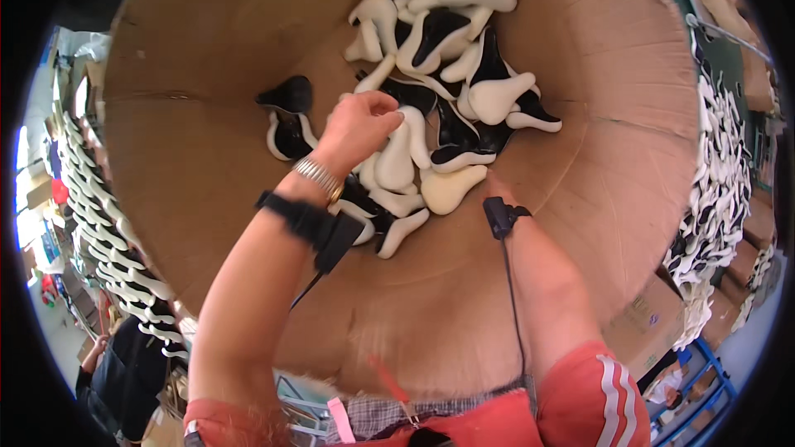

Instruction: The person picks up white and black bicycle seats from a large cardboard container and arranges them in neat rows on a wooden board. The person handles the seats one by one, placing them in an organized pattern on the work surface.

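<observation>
A heap of bicycle saddle pads (pixel 494 98), white on one face and black on the other, lies in a deep cardboard box (pixel 190 157). My left hand (pixel 362 124) is over the middle of the heap, fingers curled together beside the narrow end of a white saddle pad (pixel 394 161). Whether that pad is in its grip is hidden. My right hand (pixel 499 188) reaches down at the near right of the heap, next to a cream saddle pad (pixel 450 190); its fingers are out of sight behind the pads.
Stacked saddle pads stand in rows outside the box at the left (pixel 108 223) and in a big pile at the right (pixel 716 190). A closed carton (pixel 646 327) sits at the lower right. One person (pixel 124 372) is at the lower left, another (pixel 665 385) at the lower right.
</observation>
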Action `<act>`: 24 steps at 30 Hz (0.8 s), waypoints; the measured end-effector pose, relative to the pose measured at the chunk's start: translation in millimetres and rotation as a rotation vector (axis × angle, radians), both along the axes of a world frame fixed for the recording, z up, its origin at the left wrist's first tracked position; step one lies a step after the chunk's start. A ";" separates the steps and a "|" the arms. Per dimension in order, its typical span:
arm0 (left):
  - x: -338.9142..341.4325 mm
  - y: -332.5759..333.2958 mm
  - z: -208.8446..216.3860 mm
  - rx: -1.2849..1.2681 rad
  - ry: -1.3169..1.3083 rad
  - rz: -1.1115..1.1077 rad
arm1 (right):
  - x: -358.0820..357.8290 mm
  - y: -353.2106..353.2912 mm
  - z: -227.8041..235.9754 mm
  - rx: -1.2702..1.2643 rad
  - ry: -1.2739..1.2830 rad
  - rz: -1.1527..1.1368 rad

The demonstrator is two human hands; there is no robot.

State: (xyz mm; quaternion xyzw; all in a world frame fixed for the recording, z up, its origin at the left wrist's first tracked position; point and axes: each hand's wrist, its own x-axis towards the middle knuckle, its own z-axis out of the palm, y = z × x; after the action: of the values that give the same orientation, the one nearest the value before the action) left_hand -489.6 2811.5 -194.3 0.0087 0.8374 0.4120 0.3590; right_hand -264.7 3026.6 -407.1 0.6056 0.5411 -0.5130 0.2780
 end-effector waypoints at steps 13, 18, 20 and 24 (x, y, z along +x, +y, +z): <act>72.4 19.6 -354.9 -0.607 0.082 -0.023 | -9.6 7.9 -163.3 0.008 0.086 -0.465; 62.3 -14.5 -267.5 -0.079 -0.108 0.366 | -3.4 15.2 -148.4 -0.107 0.244 -0.669; 30.9 -28.5 -248.9 0.249 -0.269 0.649 | 21.3 36.9 -171.3 -0.038 0.242 -0.540; -32.9 -49.7 -258.1 0.316 -0.084 0.657 | -5.1 26.4 -141.4 -0.003 0.319 -0.333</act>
State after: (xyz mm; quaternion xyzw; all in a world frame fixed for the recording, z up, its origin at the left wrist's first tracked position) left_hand -522.5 2761.8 -452.4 -0.2221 0.7061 0.6296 0.2359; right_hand -269.8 3053.0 -548.5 0.5972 0.4700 -0.6420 0.1015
